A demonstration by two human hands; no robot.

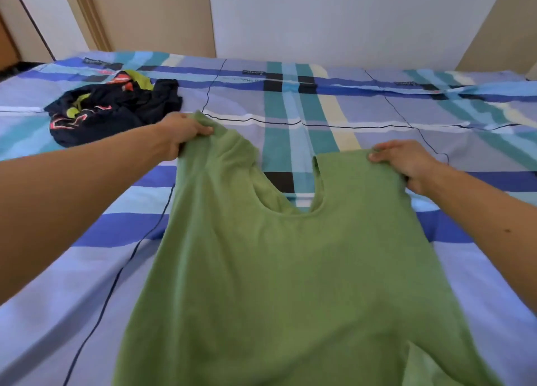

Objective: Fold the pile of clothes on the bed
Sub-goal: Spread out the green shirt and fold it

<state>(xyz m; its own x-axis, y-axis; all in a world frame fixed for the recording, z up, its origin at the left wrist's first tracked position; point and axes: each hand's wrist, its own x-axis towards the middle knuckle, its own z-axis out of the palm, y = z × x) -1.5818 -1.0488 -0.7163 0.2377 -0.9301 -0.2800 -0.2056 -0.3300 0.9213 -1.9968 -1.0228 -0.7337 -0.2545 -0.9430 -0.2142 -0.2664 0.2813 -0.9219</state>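
Both hands held a green shirt (290, 269) by its shoulders, spread above the bed (348, 109). The left hand (181, 133) gripped one shoulder with curled fingers; the right hand (406, 162) pinched the other, its fingertips folded over the edge. The shirt's lower part ran out of the frame at the bottom, so its hem was cut off. A dark crumpled garment (116, 109) lay just behind the left hand, its shape hard to make out.

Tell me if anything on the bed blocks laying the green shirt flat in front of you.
Nothing visible: the bedsheet beyond the green shirt is bare; the dark clothes pile lies off to the left.
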